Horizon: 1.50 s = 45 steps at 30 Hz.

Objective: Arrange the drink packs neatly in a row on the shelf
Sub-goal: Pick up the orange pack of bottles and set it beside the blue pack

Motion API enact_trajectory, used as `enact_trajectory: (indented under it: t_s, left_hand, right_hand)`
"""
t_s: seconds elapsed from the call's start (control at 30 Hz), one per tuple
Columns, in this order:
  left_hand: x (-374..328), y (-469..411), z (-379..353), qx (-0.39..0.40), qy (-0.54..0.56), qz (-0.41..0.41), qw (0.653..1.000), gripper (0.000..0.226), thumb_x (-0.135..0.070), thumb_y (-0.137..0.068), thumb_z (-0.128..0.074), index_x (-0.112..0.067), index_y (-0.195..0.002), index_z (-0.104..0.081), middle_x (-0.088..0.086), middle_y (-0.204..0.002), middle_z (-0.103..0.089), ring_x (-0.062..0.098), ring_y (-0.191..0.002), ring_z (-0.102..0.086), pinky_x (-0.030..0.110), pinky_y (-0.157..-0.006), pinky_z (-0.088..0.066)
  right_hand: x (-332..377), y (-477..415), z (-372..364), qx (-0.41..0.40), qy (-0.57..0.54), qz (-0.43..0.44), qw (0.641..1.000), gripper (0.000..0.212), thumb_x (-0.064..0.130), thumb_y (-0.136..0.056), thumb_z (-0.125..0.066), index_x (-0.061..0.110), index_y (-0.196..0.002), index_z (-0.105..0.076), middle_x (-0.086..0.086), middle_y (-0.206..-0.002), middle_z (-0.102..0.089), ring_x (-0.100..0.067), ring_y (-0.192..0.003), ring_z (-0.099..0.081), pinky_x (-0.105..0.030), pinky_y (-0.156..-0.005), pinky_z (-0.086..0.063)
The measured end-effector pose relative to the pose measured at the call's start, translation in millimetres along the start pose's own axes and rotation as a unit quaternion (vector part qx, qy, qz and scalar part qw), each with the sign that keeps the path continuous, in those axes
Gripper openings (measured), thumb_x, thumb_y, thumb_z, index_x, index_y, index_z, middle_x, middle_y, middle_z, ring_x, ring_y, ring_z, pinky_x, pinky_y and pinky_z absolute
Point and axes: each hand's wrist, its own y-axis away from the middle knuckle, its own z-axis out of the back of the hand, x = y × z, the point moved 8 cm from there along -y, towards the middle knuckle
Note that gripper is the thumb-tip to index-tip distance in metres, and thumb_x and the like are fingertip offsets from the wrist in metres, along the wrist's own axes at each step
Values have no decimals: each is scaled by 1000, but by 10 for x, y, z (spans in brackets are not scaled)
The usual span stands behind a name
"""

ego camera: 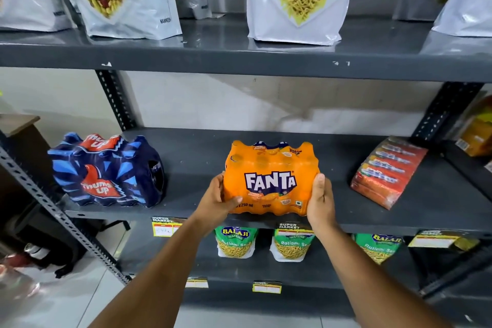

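head: both hands clasp fanta pack.

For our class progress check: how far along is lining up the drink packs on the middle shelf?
Done: the Thums Up pack stands at the shelf's left. In hand: both hands, left and right, hold the Fanta pack at the front edge. Left: the red pack lies tilted, apart.

- I see a dark grey metal rack with perforated uprights, standing against a pale plastered wall.
- Light glares off that wall.
- At lower left, a pale tiled floor carries a black bag.
- A brown-topped piece of furniture stands at far left.
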Motion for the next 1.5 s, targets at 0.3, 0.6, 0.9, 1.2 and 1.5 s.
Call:
enact_trajectory:
  t_s: [0.3, 0.6, 0.9, 1.2, 1.5]
  left_hand:
    - [-8, 21, -1, 11, 9, 6, 1000, 72, -8, -88, -67, -18, -144, -24, 6, -139, -52, 26, -124, -54, 51, -98, -51]
    - [-41, 52, -22, 11, 13, -2, 1000, 69, -8, -89, -67, -19, -143, -26, 3, -136, -54, 21, -119, -58, 27, -77, -59]
    - [-52, 71, -41, 6, 10, 4, 1000, 68, -9, -89, -66, -20, -143, -26, 2, -134, -54, 19, -116, -58, 28, -78, -59]
    - [-29, 40, -24, 4, 7, 16, 1000, 69, -10, -88, -68, -20, -143, -27, 5, -138, -51, 27, -124, -53, 54, -98, -51]
    - [-507, 208, 122, -120, 33, -50, 991, 90, -42, -72, -78, -17, -146, -32, 5, -153, -39, 23, -138, -40, 34, -100, -46]
  right_hand:
    - [33, 69, -2, -2, 9, 9, 1000, 34, 61, -88, -21, 37, -101, -41, -6, -114, -55, -20, -99, -59, -35, -80, -52]
    - [22, 52, 5, -6, 6, 11, 1000, 33, 62, -88, -21, 41, -95, -46, -2, -109, -55, -11, -92, -58, -25, -71, -48]
    - [11, 32, 7, 4, 6, 12, 1000, 58, 77, -79, -20, 32, -110, -42, -4, -113, -55, -2, -92, -57, -19, -68, -46]
    - [-13, 62, 27, -13, 7, -12, 1000, 46, 65, -86, -25, 31, -110, -44, -4, -111, -59, -9, -93, -61, -24, -69, -50]
    - [131, -62, 202, 28, -32, -24, 999, 26, 53, -89, -50, 32, -103, -55, 9, -101, -62, -7, -92, -63, -13, -61, -47]
